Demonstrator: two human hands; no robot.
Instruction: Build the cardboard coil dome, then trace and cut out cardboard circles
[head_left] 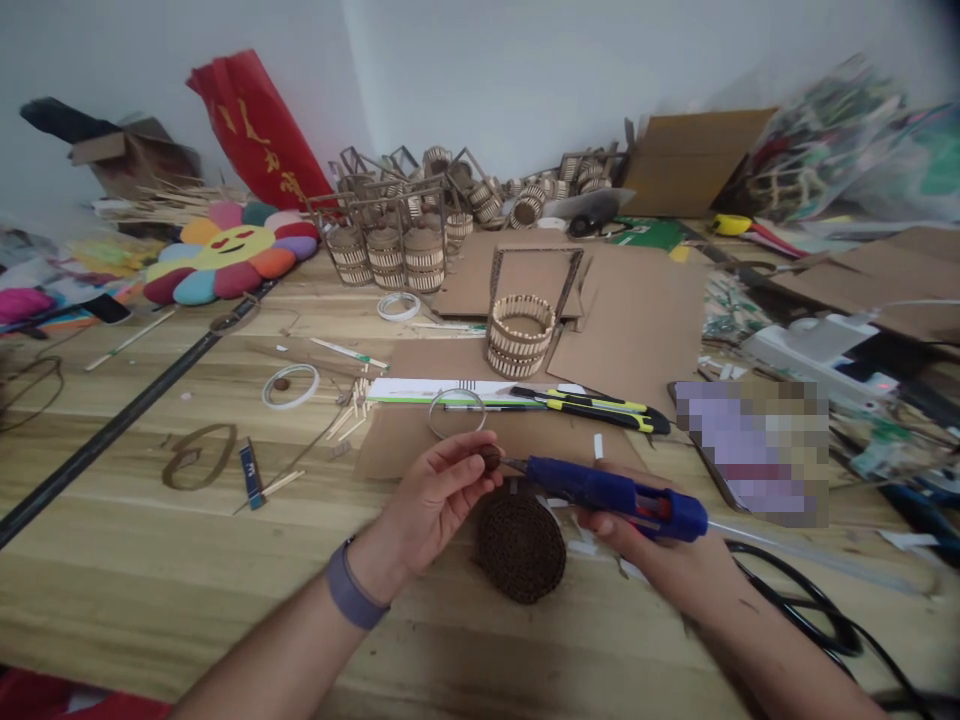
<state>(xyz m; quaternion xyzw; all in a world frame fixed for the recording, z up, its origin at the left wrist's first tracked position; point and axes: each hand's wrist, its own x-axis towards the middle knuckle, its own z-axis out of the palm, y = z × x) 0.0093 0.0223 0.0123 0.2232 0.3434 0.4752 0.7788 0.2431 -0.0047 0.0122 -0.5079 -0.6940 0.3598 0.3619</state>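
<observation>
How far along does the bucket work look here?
Looks done: three handled, lidded buckets. In hand: the left hand holds a small coil at the glue gun in the right hand. Seemingly left: the large coiled disc lies loose, the front bucket lidless.

1. We see smooth blue plastic on the glue gun (619,497).
2. We find the coiled brown disc (521,548) matt and ridged, and the small brown piece (489,458) matt; we cannot tell their material.
3. We see smooth, grained wood on the counter (300,610).
4. We note matt cardboard sheets (637,310).
5. We see rough wooden slats around the miniature bucket (517,350).
6. We see cloth on the flower cushion (232,248).
</observation>
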